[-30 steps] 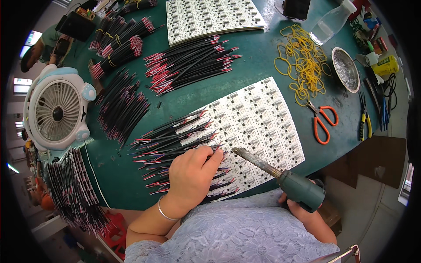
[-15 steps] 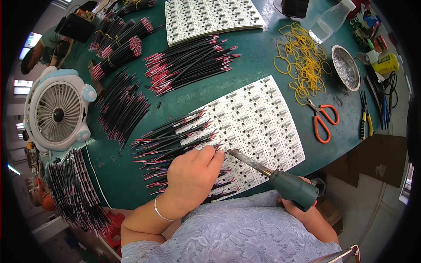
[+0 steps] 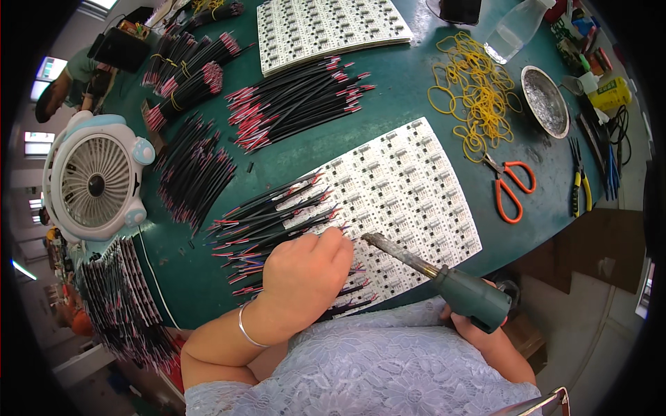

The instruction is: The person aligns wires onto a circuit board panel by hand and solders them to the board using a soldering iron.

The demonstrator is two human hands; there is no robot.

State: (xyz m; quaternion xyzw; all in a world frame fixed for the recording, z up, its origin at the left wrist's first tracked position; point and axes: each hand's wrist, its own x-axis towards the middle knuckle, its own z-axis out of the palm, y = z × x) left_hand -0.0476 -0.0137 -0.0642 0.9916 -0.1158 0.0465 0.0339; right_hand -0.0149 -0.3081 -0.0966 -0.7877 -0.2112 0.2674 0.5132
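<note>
My left hand [image 3: 305,274] is closed in a pinch over the left part of a white circuit board panel [image 3: 416,187]. Wire ends show at its fingertips; most of what it pinches is hidden under the fingers. Black wires [image 3: 267,215] with red and blue ends lie in a row along the panel's left side, above and below that hand. Wrapped round the dark green handle of a soldering iron [image 3: 472,298] is my right hand [image 3: 465,327], partly hidden behind it. The iron's metal tip points left over the panel, a little right of my left fingertips.
Behind the panel lie loose black wires [image 3: 298,104] and a stack of circuit boards [image 3: 333,31]. Yellow rubber bands [image 3: 475,97], a metal bowl [image 3: 544,104], orange-handled scissors [image 3: 510,191] and pliers [image 3: 579,180] are at right. A fan [image 3: 94,184] stands left, near bundled wires [image 3: 187,83].
The soldering iron has shifted slightly right and down, its tip a little farther from my left fingertips. My left hand stays almost in place, still pinched; the view has moved slightly.
</note>
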